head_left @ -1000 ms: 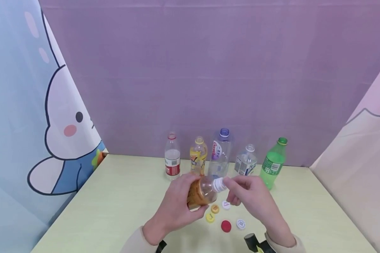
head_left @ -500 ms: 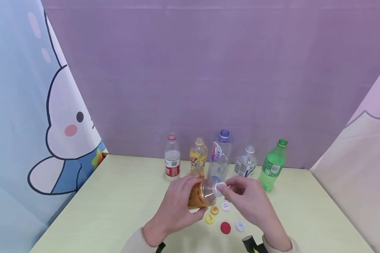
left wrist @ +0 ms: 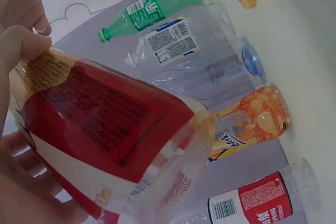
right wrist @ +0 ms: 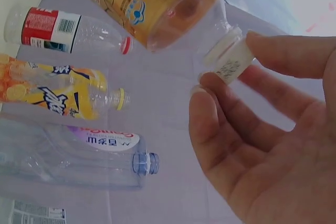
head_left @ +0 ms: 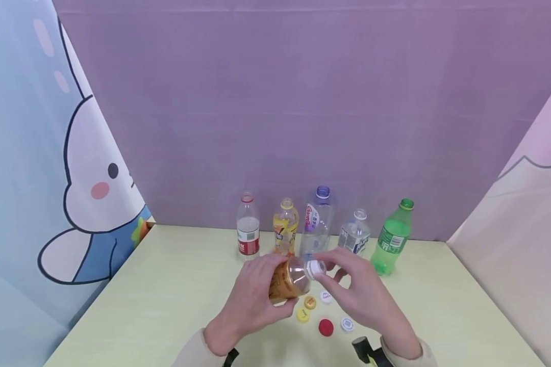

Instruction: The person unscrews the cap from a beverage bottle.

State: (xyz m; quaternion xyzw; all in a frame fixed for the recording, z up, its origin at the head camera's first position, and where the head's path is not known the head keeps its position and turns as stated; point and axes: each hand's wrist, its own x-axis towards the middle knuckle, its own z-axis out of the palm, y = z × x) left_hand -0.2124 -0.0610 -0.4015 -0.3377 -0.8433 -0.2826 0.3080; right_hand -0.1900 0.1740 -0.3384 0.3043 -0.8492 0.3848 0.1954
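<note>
My left hand (head_left: pixel 252 295) grips a clear bottle (head_left: pixel 284 283) with an orange and red label around its body, tilted so that its neck points to the right. In the left wrist view the red side of the label (left wrist: pixel 105 124) and the bottle's base face the camera. At the mouth, my right hand (head_left: pixel 360 290) pinches a white cap (right wrist: pixel 234 62) between thumb and fingers. This cap sits on the neck, and dark print shows on its side. On the table below are loose caps: yellow (head_left: pixel 303 315), orange (head_left: pixel 309 302), red (head_left: pixel 326 327) and white (head_left: pixel 347 324).
Several uncapped bottles stand in a row behind the hands: one with a red neck ring (head_left: pixel 248 237), a yellow-labelled one (head_left: pixel 285 229), a tall blue-necked one (head_left: pixel 316 224), a short clear one (head_left: pixel 354 237) and a green one (head_left: pixel 392 239). A purple curtain (head_left: pixel 275 112) hangs behind.
My right hand's thumb and fingers have shifted around the white cap, opening out and regripping it in a turning motion. The left hand keeps its grip on the bottle, almost still.
</note>
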